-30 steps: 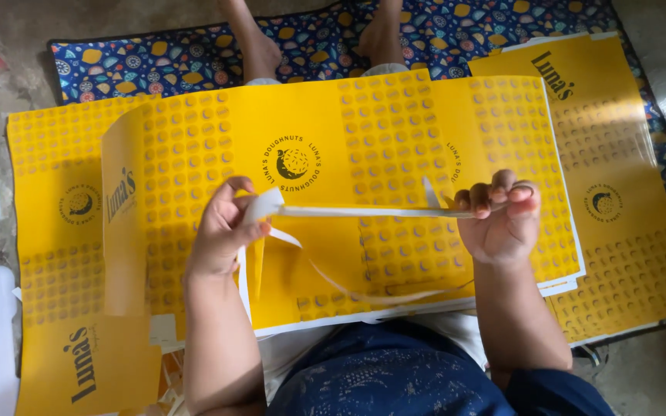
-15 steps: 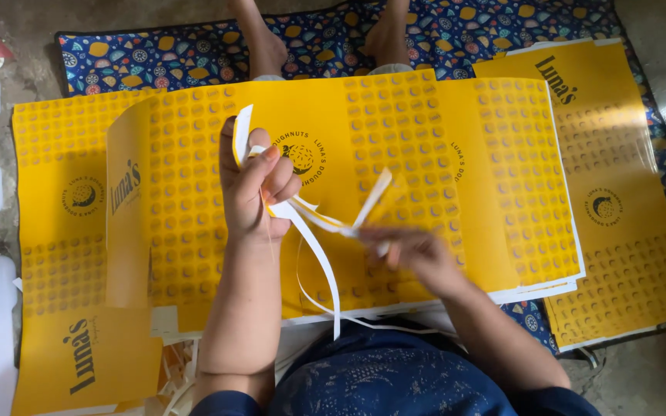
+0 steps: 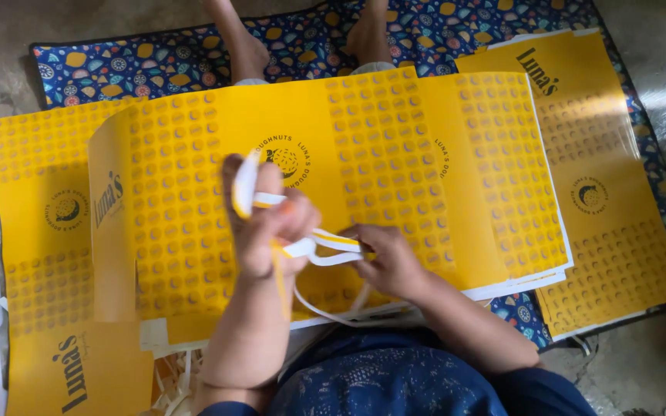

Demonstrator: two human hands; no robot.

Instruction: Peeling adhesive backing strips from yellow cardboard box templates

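Since half second ago: left hand [image 3: 267, 223] dropped lower, right hand [image 3: 387, 258] drew in beside it, slack strip now bunched between them. Left hand fisted tight round white-and-yellow paper strip [image 3: 325, 248], loop end poking up above knuckles. Right hand pinched shut on same strip, just right of left. Strip's held span runs left-right, short; loose tail hangs near, toward lap. Hands almost touching. Beneath: curled yellow printed sheet [image 3: 395, 154] atop stack; more yellow sheets [image 3: 610, 185] far right; patterned blue mat [image 3: 132, 65] on floor.
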